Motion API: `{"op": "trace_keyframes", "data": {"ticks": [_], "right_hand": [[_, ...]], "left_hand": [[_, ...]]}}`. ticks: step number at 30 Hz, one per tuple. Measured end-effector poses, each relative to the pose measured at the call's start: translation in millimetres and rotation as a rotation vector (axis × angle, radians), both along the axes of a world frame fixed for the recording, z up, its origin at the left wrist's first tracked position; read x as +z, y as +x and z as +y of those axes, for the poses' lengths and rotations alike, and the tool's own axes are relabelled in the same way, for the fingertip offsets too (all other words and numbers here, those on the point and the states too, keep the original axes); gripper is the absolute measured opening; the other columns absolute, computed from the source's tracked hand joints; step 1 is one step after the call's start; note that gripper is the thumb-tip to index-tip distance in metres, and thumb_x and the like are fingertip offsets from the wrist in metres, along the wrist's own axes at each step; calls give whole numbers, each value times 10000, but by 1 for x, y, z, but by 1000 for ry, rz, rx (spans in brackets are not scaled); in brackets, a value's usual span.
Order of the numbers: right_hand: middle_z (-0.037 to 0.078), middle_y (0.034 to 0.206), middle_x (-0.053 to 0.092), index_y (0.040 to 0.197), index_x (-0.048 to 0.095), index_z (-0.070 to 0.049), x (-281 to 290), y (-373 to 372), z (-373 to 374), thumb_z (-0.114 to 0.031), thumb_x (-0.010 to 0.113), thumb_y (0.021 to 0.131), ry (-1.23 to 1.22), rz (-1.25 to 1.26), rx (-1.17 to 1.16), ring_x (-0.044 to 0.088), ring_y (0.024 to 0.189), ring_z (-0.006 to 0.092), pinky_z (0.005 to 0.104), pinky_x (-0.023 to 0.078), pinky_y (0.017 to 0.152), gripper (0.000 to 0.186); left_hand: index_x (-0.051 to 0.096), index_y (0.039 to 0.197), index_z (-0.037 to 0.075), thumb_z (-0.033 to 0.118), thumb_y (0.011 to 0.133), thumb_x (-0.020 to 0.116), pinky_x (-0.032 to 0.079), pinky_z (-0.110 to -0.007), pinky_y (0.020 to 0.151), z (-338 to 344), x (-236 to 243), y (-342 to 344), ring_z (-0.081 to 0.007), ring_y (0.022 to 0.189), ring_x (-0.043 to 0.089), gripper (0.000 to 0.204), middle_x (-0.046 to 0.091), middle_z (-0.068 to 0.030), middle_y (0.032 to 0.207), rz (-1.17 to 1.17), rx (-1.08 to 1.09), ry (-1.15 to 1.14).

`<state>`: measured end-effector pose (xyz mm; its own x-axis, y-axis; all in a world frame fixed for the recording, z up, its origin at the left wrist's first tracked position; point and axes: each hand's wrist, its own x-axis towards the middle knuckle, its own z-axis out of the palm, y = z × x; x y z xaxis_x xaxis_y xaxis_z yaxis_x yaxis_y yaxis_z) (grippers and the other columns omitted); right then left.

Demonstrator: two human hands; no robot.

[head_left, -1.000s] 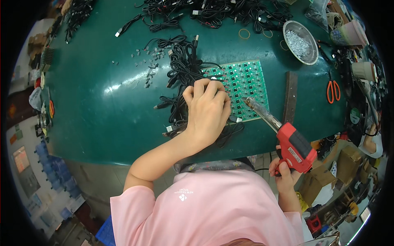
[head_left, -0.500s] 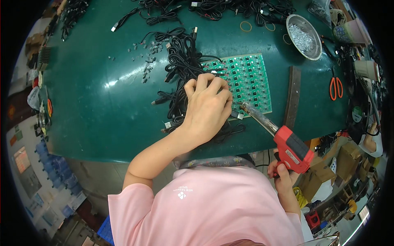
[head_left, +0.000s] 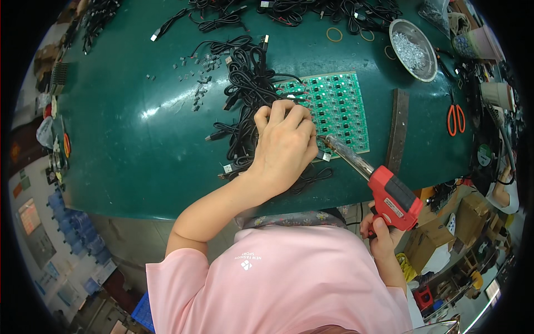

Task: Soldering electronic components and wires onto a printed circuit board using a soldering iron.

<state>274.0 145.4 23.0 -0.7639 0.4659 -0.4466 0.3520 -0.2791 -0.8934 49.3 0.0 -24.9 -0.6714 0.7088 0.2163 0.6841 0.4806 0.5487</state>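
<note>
Just right of the table's middle, the left hand [head_left: 285, 142] lies palm down on the green circuit panel [head_left: 334, 108], its fingers curled together over the panel's lower left corner; whether anything is pinched under the fingertips cannot be told, since the back of the hand hides them. At about four o'clock from that hand, the right hand [head_left: 381, 236] is wrapped tight around the grip of a red soldering gun [head_left: 392, 195]. The gun's metal barrel [head_left: 347, 156] slants up toward ten o'clock, and its tip sits on the panel just beside the left hand's knuckles.

The panel itself is a grid of small boards, lying flat on the dark green table [head_left: 139, 139]. A tangle of black cables [head_left: 250, 89] spreads from under the left hand toward eleven o'clock, partly overlapping the panel's left edge. Small loose grey parts [head_left: 197, 83] are scattered at ten o'clock from the hand, well apart from it. A dark flat bar [head_left: 397, 131] lies just beside the panel at three o'clock. At one o'clock stands a round metal bowl [head_left: 413, 42] with bright bits inside, and orange-handled scissors [head_left: 456, 119] lie near the table's right rim. More black cables [head_left: 311, 8] lie along the far edge at twelve o'clock. The person wears a pink shirt [head_left: 278, 278].
</note>
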Motion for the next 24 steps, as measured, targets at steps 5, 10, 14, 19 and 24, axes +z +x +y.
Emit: {"op": "trace_keyframes", "data": {"ticks": [5, 10, 14, 19, 24], "right_hand": [[64, 664, 580, 1075, 519, 6, -3, 0, 0, -165, 594, 874, -20, 1, 7, 513, 533, 105, 250, 415, 489, 274], [67, 660, 577, 1092, 507, 6, -4, 0, 0, -158, 587, 875, 7, 1, 30, 511, 532, 113, 256, 419, 490, 284], [81, 674, 583, 1126, 505, 12, -1, 5, 0, -161, 585, 879, 34, 29, 16, 514, 537, 122, 263, 424, 488, 313], [100, 704, 594, 1197, 478, 13, -7, 16, 6, -178, 592, 887, 39, 63, 39, 517, 539, 128, 263, 434, 484, 381], [95, 700, 593, 1202, 482, 14, -2, 8, 2, -180, 589, 890, 27, 62, 14, 515, 539, 122, 258, 433, 487, 383]], "left_hand": [[597, 768, 63, 58, 665, 694, 299, -417, 870, 0, -1, 1, -256, 1011, 485, 141, 581, -27, 968, 9, 1, 10], [591, 769, 61, 60, 665, 691, 303, -419, 872, 1, -2, 2, -256, 1010, 486, 144, 577, -34, 970, 31, -6, 4], [590, 766, 61, 61, 666, 691, 305, -416, 871, 2, 0, 1, -253, 1006, 488, 142, 577, -34, 960, 28, -6, 3], [591, 763, 60, 53, 664, 693, 308, -413, 866, 1, -1, 2, -248, 998, 493, 142, 578, -34, 949, 44, -1, 9], [589, 758, 60, 45, 661, 694, 312, -411, 862, 2, -1, 2, -248, 990, 497, 144, 578, -35, 946, 42, -4, 20]]}}
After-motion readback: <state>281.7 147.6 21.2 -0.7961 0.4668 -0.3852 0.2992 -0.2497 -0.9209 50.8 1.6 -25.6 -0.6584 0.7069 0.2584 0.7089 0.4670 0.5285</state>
